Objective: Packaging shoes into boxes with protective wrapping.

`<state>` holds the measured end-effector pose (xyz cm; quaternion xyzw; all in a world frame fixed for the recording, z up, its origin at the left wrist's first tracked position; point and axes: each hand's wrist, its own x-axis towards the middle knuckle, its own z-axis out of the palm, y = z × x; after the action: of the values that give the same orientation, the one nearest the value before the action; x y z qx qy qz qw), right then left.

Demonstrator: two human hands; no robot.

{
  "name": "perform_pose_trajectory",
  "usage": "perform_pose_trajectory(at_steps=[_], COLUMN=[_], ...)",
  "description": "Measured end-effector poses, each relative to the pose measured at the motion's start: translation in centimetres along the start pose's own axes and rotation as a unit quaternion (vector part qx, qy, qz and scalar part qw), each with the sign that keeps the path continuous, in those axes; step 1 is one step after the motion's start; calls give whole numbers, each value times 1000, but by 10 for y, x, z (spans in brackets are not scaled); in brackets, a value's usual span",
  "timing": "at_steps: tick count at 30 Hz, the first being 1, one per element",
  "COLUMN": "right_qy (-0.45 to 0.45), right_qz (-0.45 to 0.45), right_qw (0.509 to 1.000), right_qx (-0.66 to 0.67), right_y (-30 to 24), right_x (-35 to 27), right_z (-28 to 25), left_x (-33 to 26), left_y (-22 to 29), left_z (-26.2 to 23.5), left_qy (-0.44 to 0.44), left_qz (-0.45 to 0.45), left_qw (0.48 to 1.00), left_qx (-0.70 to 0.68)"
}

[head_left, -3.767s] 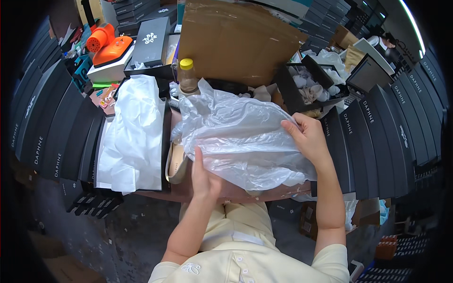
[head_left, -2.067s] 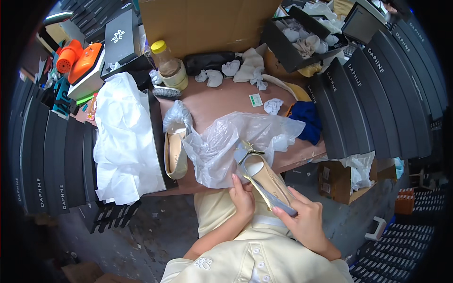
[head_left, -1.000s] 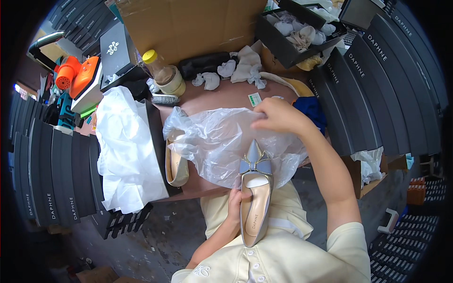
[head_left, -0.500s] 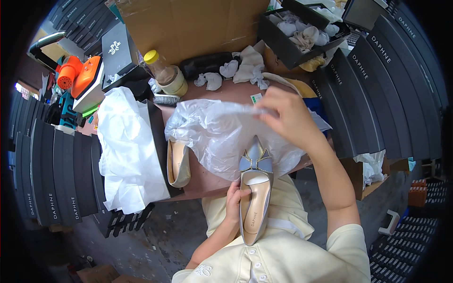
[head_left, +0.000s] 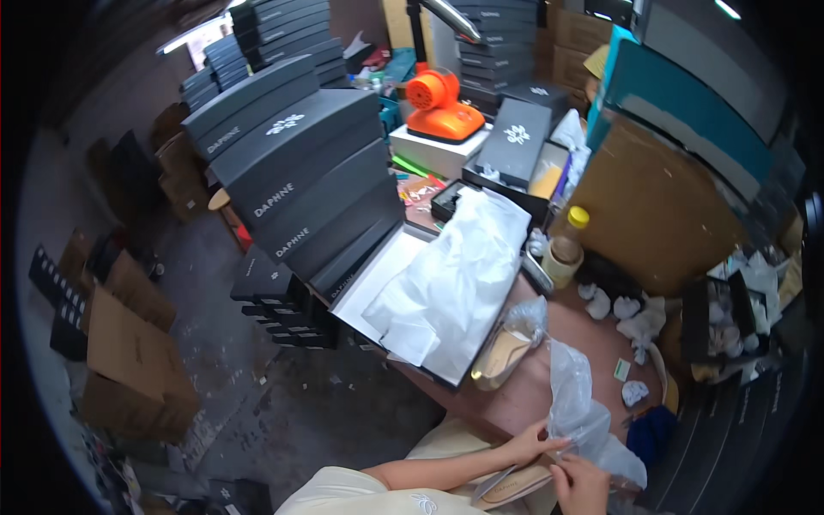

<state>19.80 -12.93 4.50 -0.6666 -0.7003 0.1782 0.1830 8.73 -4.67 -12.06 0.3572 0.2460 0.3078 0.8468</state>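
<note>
Translucent plastic sheet (head_left: 571, 390) is pinched in the left hand (head_left: 530, 442); the right hand (head_left: 581, 481) curls at its edge, grip unclear. One shoe (head_left: 513, 489) is at the lap, heel bare; another shoe (head_left: 502, 354), toe already covered, lies on the surface (head_left: 519, 403) beside the open box (head_left: 369, 296).

Box (head_left: 489, 332) left, plastic sheet (head_left: 573, 390) right, shoe (head_left: 500, 355) between

Left forearm (head_left: 433, 470) comes in low from the left, nearly level, with the left hand (head_left: 525, 444) reaching right, fingertips drawn in like a pinch. Right hand (head_left: 584, 482) is just beside it, nearer and further right — fingers curled, exact grip kinda hard to tell.
</note>
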Motion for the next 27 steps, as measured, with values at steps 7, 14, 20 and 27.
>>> perform_pose_trajectory(at_steps=[7,14,20,27], right_qy=[-88,-123,-57,467], right_qz=[84,337,110,272], right_qw=[910,917,741,743], right_qx=[396,174,660,395], right_y=[89,161,113,58], right_x=[50,-81,-100,-21], right_z=[-31,-49,74,103], left_x=[-12,-27,-20,-31], left_y=[26,32,50,45], left_z=[17,13,15,35], left_qy=[-54,-36,31,107], left_qz=[-7,-5,-71,-50], left_qw=[998,999,993,992], left_qx=[27,34,83,53])
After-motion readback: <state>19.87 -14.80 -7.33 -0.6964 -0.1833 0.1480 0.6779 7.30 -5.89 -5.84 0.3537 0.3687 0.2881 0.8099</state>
